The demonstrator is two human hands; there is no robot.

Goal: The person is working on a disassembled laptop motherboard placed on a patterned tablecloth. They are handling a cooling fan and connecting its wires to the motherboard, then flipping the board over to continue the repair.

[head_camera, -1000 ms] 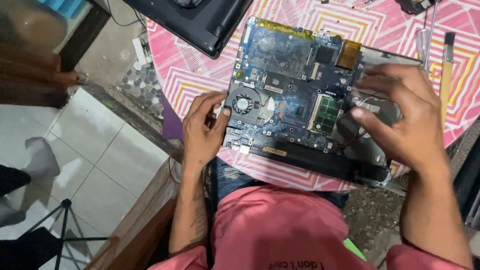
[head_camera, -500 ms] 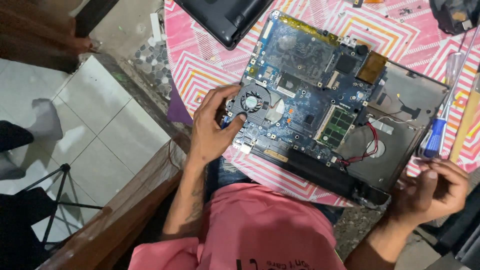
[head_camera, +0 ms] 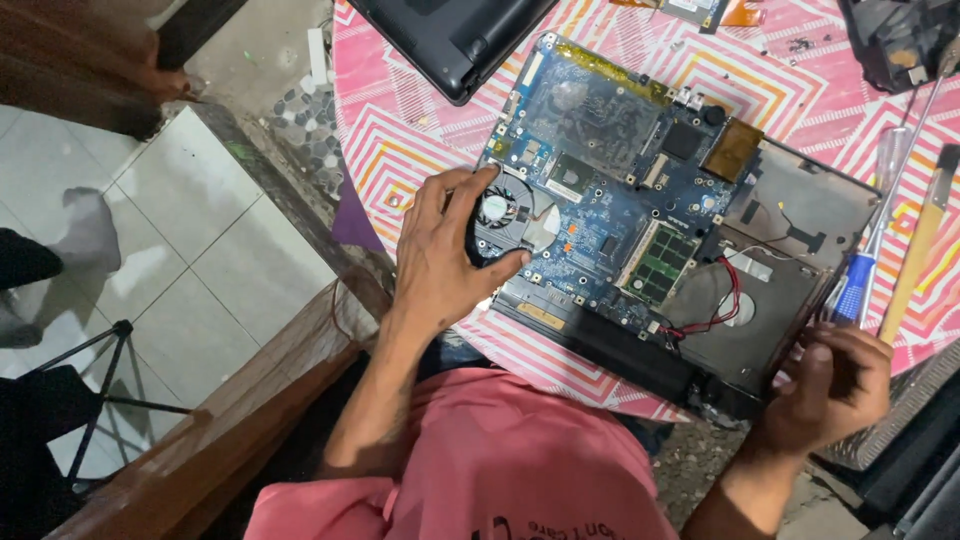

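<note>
Left hand [head_camera: 440, 262] fingers spread, gripping cooling fan [head_camera: 497, 210] on blue motherboard [head_camera: 600, 200]. Right hand [head_camera: 830, 385] curled at laptop base [head_camera: 800, 215] corner, grasp unclear. Advise lifting evenly, sparing red wires [head_camera: 722, 300].

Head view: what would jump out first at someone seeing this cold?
The opened laptop with its blue circuit board bare, lying mid-table on the pink zigzag cloth. The left hand grips the board's corner at the cooling fan; the right hand is at the near right corner, beside a blue-handled screwdriver.
</note>
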